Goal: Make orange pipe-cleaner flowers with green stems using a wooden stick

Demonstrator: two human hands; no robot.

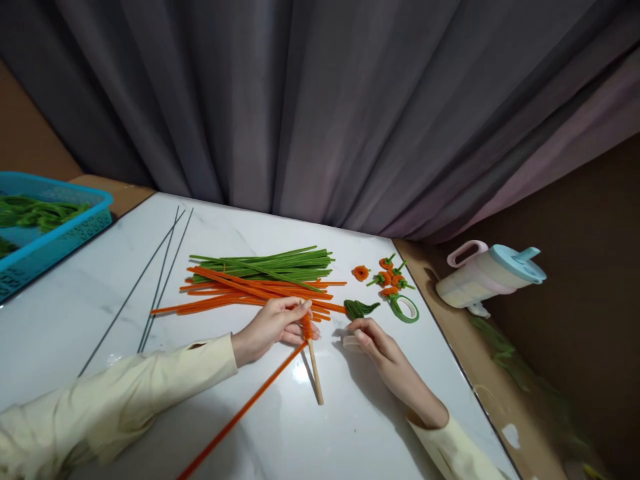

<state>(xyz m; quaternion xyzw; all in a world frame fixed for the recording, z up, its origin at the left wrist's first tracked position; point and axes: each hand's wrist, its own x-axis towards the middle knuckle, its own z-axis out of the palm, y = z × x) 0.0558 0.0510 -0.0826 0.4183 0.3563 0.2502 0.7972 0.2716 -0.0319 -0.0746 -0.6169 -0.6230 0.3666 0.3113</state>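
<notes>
The left hand point(273, 327) was closed around the top of a wooden stick point(315, 372), fingers pinched on an orange coil point(306, 327) wound there. An orange pipe cleaner point(240, 413) ran from that coil toward 7 o'clock, off the bottom of the view. The stick pointed toward 5 o'clock across the white table point(75, 313).

The right hand point(380, 347) lay at 3 o'clock of the coil, fingers curled down on the table; whether it held anything I cannot tell.

At 12 o'clock of the hands lay an orange bundle point(250, 290) with a green bundle point(270, 263) just beyond. At 2 o'clock sat small orange flowers point(393, 275), a green leaf point(360, 308) and a tape roll point(405, 308). Thin wires point(155, 287) lay at 10 o'clock, a blue basket point(55, 233) farther out. A jug point(490, 273) stood off the table at 3 o'clock.
</notes>
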